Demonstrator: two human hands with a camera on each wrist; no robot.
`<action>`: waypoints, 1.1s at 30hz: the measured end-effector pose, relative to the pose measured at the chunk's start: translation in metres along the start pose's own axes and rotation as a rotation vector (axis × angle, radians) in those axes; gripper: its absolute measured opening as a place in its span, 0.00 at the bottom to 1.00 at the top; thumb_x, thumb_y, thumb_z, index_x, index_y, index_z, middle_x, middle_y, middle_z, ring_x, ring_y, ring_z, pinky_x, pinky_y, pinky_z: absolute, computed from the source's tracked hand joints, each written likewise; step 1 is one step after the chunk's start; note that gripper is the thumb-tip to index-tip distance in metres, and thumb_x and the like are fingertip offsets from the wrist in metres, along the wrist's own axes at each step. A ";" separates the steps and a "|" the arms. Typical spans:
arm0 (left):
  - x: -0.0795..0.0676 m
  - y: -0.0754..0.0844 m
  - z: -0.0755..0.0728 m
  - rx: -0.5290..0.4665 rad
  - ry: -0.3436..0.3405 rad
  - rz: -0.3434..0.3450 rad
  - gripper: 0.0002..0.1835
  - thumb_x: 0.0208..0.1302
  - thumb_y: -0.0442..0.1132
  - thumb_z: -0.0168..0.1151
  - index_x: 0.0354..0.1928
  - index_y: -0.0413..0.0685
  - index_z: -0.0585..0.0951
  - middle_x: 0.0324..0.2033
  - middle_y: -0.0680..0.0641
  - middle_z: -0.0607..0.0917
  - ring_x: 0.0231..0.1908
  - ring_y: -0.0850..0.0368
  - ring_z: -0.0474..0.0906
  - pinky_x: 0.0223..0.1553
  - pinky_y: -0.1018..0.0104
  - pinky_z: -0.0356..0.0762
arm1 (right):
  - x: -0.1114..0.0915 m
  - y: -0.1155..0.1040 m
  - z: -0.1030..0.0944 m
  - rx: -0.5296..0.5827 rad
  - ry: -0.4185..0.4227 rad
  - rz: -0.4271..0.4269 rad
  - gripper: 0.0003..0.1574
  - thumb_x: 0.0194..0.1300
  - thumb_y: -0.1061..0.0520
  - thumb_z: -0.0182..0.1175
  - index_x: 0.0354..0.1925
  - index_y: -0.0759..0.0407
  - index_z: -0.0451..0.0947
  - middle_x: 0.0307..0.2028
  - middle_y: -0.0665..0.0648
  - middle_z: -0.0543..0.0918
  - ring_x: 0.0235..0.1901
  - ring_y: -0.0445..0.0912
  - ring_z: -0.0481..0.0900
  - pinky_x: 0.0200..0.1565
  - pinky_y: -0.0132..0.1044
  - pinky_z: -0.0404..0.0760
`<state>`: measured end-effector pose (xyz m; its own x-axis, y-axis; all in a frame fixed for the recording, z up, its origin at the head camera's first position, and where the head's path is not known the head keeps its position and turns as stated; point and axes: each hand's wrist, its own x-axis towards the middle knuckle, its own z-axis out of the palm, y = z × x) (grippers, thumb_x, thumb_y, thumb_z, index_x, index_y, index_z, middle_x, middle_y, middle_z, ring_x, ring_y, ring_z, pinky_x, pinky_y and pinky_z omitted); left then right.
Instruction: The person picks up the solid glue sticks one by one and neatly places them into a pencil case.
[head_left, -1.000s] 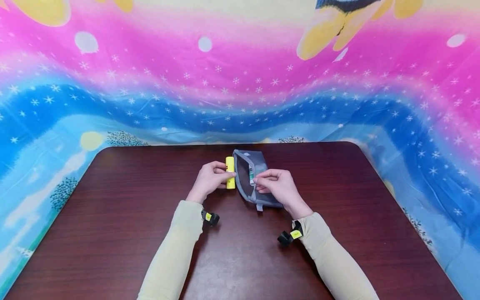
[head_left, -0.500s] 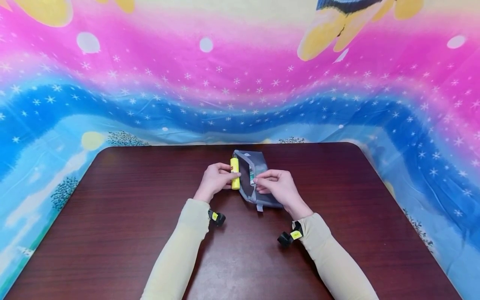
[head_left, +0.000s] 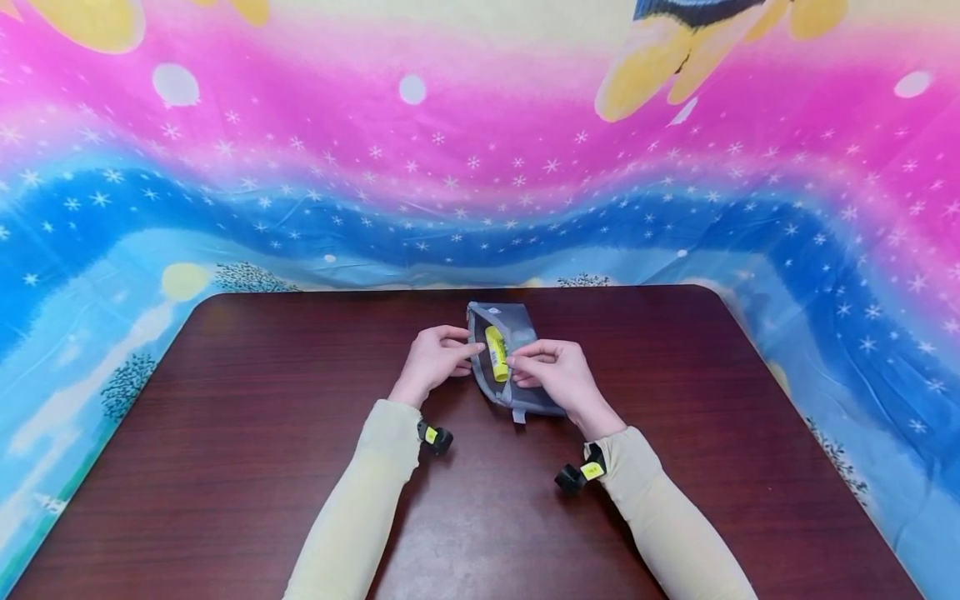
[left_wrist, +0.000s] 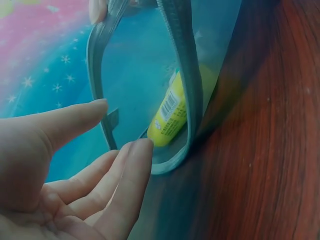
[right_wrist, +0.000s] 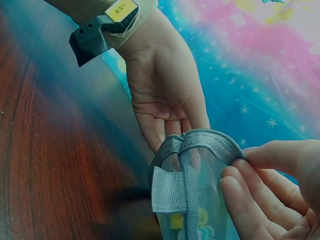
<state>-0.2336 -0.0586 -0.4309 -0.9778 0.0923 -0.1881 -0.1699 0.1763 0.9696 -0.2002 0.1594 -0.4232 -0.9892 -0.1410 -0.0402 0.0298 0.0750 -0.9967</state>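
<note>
A grey mesh zip pouch (head_left: 517,321) lies on the table with its mouth gaping toward the left. Inside it rests a yellow cylinder (head_left: 497,354) with a barcode label (left_wrist: 170,105); its exact kind is not clear. My left hand (head_left: 437,360) is at the pouch's mouth, thumb and fingers apart, holding nothing. The left wrist view shows its fingertips (left_wrist: 140,150) just short of the yellow cylinder. My right hand (head_left: 558,371) pinches the zipped edge (right_wrist: 232,150) of the pouch between thumb and fingers. Another item in the pouch is mostly hidden.
The dark red-brown wooden table (head_left: 262,467) extends around the pouch. A patterned cloth (head_left: 450,167) in pink and blue hangs behind its far edge and along both sides. Black wrist cameras (head_left: 435,437) sit on both wrists.
My left hand has moved slightly right and let go of the yellow cylinder, which has gone from between its fingers into the pouch. My right hand stays on the pouch's edge.
</note>
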 end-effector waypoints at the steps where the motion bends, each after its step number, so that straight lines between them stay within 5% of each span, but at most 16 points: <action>1: -0.001 0.000 -0.001 -0.002 0.001 0.004 0.27 0.62 0.40 0.75 0.60 0.36 0.80 0.44 0.36 0.88 0.37 0.43 0.88 0.42 0.54 0.86 | 0.000 0.000 0.000 -0.002 0.000 0.003 0.14 0.65 0.61 0.71 0.44 0.72 0.85 0.36 0.65 0.88 0.31 0.50 0.88 0.38 0.44 0.88; 20: -0.026 -0.003 -0.038 0.038 0.115 0.122 0.26 0.67 0.49 0.71 0.60 0.41 0.82 0.47 0.35 0.87 0.41 0.38 0.86 0.41 0.58 0.86 | -0.005 0.006 0.009 0.004 -0.022 0.025 0.11 0.64 0.63 0.71 0.43 0.71 0.86 0.36 0.65 0.88 0.31 0.50 0.88 0.38 0.44 0.88; 33: -0.033 0.000 -0.050 0.090 0.202 0.165 0.24 0.66 0.51 0.71 0.59 0.47 0.83 0.43 0.44 0.88 0.41 0.39 0.87 0.42 0.58 0.86 | -0.007 0.017 0.018 -0.041 -0.105 0.050 0.16 0.62 0.62 0.72 0.47 0.69 0.86 0.38 0.63 0.89 0.33 0.52 0.89 0.38 0.44 0.88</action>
<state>-0.2072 -0.1110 -0.4167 -0.9975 -0.0686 0.0145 -0.0040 0.2618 0.9651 -0.1906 0.1441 -0.4407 -0.9660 -0.2386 -0.0994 0.0709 0.1251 -0.9896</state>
